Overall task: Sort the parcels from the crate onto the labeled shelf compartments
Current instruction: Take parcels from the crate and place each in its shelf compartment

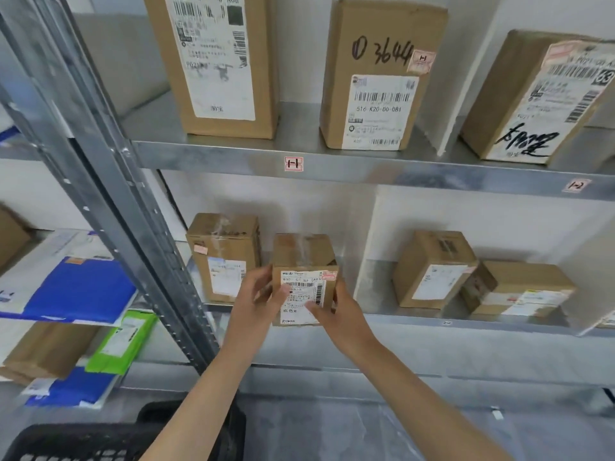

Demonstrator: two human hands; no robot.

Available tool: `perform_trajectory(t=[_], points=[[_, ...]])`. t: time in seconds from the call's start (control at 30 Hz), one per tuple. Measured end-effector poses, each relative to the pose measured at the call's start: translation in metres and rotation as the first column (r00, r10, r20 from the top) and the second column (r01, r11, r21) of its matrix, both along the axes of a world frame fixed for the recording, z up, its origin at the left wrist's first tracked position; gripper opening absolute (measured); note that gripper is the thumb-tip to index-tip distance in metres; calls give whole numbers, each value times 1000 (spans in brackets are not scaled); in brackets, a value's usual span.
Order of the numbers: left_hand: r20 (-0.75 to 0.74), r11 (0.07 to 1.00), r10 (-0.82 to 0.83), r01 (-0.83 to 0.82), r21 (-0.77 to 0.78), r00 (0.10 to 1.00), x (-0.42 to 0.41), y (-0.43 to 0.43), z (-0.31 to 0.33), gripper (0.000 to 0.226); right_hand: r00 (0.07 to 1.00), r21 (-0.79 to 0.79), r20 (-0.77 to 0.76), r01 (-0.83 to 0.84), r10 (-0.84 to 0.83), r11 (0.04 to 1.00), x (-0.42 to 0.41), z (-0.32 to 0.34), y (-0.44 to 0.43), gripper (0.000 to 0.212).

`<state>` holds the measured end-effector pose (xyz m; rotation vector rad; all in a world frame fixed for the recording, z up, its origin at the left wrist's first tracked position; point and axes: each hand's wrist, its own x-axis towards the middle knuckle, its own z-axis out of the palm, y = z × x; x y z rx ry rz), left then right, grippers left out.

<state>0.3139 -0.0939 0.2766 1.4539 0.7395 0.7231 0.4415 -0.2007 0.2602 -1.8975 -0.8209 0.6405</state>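
Observation:
A small brown cardboard parcel (303,257) with a white shipping label and a red sticker stands at the front of the lower metal shelf (416,327). My left hand (258,302) grips its left side and my right hand (336,314) its lower right corner. Just left of it stands another small box (223,252). Two more boxes (432,269) (519,287) sit further right on the same shelf. The black crate (83,440) shows at the bottom left.
The upper shelf (366,168) carries red-framed labels (294,163) (576,185) and holds three taller boxes (213,61) (379,74) (535,98). A slanted grey upright (109,181) divides the racks. Blue and green mailer bags (76,287) (123,341) lie on the left rack.

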Motion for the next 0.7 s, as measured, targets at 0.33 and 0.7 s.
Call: perform_trajectory(t=[0.33,0.7], points=[[23,995,-93,93,-44,995,36,28,-62,51,983,-105,79,171,-163,980,11,-35,27,69],[-46,989,-146,147,24,988,67,42,-86,52,943,-167,-58,313,-327,935,26,-53,49,64]])
